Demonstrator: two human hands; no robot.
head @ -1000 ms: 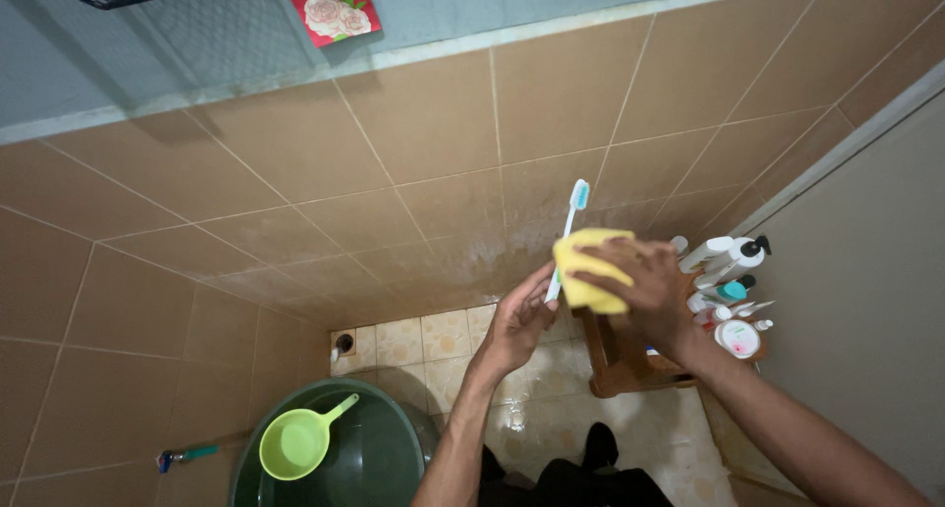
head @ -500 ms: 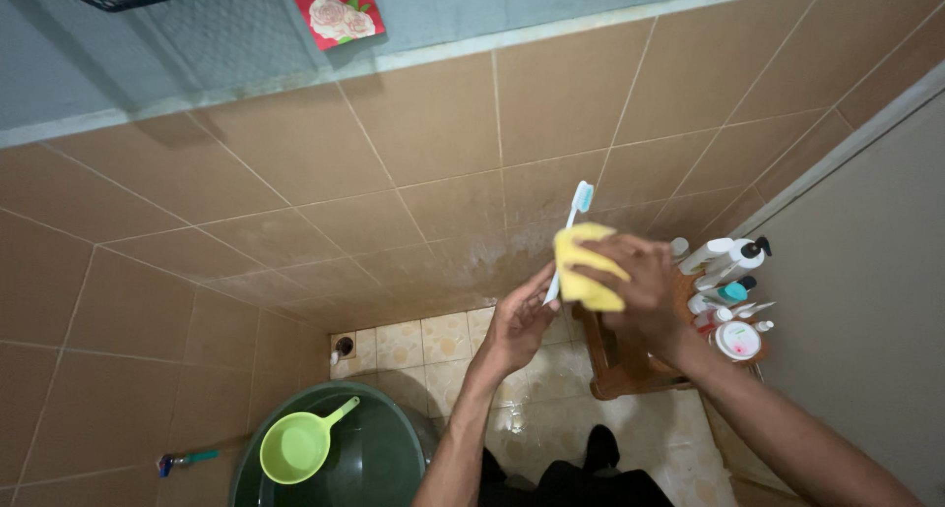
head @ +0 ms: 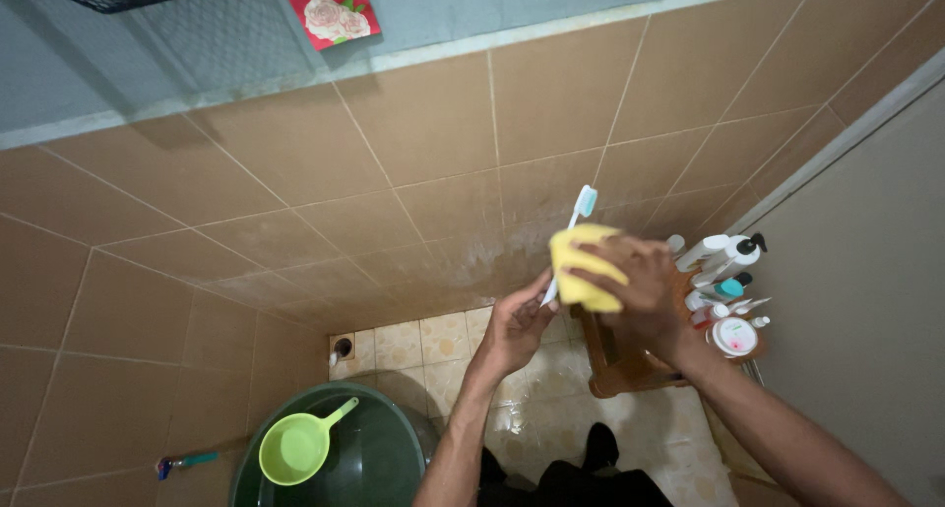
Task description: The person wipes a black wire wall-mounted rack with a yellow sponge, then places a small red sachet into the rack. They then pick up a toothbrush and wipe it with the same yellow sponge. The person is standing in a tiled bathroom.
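while the left hand (head: 514, 332) grips a toothbrush (head: 569, 236) (upright), the right hand (head: 645, 295) clasps a yellow sponge (head: 583, 268).

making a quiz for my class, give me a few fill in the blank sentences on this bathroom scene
1. The left hand holds a ____ by its handle.
2. The right hand presses a sponge of ____ colour against it.
3. A light green scoop lies in the dark green ____.
4. The bottles stand on a ____ stool.

Missing words: toothbrush; yellow; basin; wooden
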